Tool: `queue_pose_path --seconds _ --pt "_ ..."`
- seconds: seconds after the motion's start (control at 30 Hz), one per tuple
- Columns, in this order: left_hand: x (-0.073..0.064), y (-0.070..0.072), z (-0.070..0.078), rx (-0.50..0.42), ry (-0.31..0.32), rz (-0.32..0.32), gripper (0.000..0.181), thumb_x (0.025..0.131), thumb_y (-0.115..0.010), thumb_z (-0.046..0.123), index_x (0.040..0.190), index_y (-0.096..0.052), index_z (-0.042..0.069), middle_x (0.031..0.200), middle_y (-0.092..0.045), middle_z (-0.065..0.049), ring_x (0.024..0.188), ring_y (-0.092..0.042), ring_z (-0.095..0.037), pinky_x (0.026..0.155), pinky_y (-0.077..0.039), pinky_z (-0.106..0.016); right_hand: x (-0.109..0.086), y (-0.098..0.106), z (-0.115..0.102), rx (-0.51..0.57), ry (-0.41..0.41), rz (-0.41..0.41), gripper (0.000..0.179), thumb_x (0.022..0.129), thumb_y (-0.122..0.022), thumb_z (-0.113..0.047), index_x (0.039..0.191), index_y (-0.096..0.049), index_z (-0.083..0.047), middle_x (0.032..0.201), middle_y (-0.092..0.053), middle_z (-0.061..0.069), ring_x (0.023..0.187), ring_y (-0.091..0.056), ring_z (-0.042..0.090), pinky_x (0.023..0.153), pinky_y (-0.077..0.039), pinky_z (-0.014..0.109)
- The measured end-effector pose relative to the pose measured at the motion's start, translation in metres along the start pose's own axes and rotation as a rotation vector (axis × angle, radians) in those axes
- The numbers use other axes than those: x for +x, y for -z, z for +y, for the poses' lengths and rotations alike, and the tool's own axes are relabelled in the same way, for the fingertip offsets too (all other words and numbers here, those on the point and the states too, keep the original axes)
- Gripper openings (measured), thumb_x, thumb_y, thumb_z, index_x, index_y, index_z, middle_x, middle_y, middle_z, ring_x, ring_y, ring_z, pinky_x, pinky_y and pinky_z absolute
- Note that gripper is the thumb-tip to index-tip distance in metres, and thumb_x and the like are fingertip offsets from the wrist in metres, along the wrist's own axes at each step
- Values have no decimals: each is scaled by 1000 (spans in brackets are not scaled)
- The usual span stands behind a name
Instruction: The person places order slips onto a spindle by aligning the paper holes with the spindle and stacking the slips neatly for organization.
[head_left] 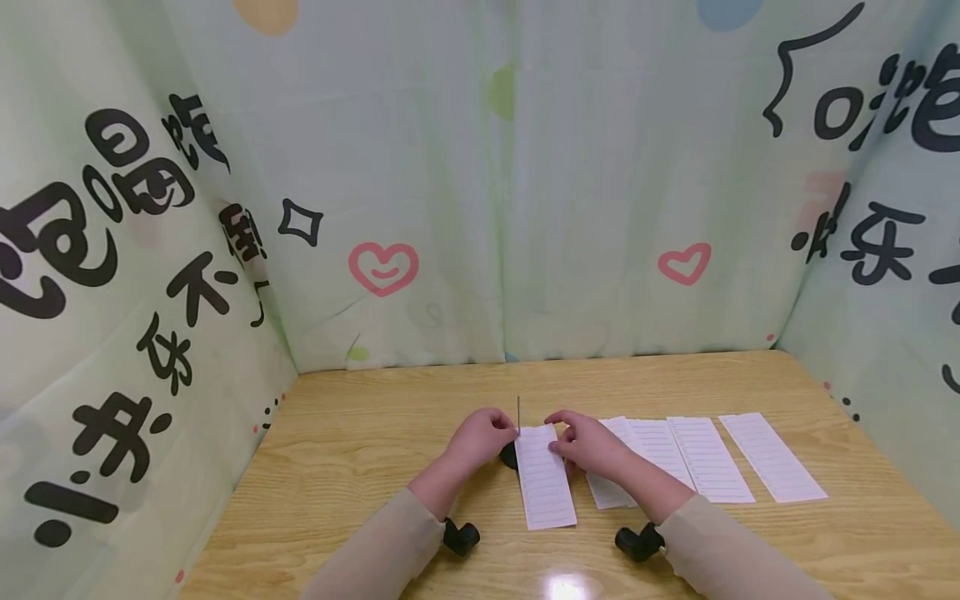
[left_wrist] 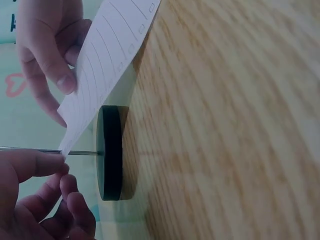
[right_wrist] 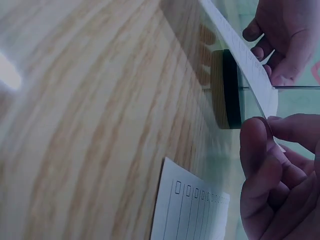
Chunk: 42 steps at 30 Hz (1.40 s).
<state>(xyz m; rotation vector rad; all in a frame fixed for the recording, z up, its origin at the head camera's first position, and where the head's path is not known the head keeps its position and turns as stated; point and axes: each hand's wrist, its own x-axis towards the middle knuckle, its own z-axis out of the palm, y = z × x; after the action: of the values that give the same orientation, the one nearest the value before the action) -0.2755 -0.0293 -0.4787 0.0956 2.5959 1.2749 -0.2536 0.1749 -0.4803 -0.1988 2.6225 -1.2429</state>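
Observation:
A lined white paper slip hangs between both hands, its near end toward me. My left hand pinches the slip's far left corner with thumb and finger. At the right edge of the slip, my right hand pinches it near the top. A paper spike has a thin upright metal rod and a round black base on the table. The rod shows on both sides of the slip's corner in the left wrist view, above the base. Small printed boxes line one edge of the slip.
Several similar lined slips lie to the right on the wooden table: overlapping slips partly behind my right forearm, one slip beside them, and a separate slip farther right. A printed curtain surrounds the table.

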Motion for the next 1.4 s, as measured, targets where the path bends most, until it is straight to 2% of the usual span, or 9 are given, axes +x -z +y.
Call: queue_pose_path --seconds 0.27,0.5,0.73,0.87,1.13,1.4 --pt "1 -1 1 122 1 -3 13 91 -72 25 85 -65 16 80 -59 -1 70 -52 -18 60 -42 -30 1 -1 -2 -56 -21 -37 43 92 -69 -12 133 -55 -6 70 -58 6 52 -52 19 52 -43 29" --pt "4 -3 -2 229 -40 -23 16 90 -73 24 79 -64 17 75 -58 0 67 -52 -17 59 -41 -29 3 -4 1 -139 -10 -31 41 89 -72 -12 128 -59 -7 72 -55 3 58 -49 16 56 -40 30" --pt "6 -6 -3 255 -38 -22 15 89 -74 24 80 -64 17 75 -58 0 68 -53 -17 59 -42 -29 3 -4 4 -172 -13 -31 43 89 -73 -14 129 -58 -7 73 -55 3 59 -49 16 57 -40 30" --pt "7 -6 -4 260 -46 -8 15 88 -75 24 85 -64 15 78 -58 0 70 -53 -18 61 -43 -30 2 -3 5 -180 -12 -26 46 89 -73 -15 131 -56 -6 73 -55 3 59 -49 16 57 -39 30" --pt "4 -3 -9 236 -42 6 27 85 -79 26 104 -64 13 94 -62 -1 82 -55 -18 76 -48 -35 -3 4 7 -160 -10 -12 47 89 -74 -16 132 -57 -7 77 -57 2 66 -52 16 60 -43 31" --pt "3 0 -15 229 -78 -45 43 83 -80 24 121 -65 11 100 -63 -3 88 -56 -20 85 -49 -40 -13 26 15 -131 26 -6 50 90 -72 -17 135 -55 -6 79 -58 3 60 -53 17 57 -43 32"
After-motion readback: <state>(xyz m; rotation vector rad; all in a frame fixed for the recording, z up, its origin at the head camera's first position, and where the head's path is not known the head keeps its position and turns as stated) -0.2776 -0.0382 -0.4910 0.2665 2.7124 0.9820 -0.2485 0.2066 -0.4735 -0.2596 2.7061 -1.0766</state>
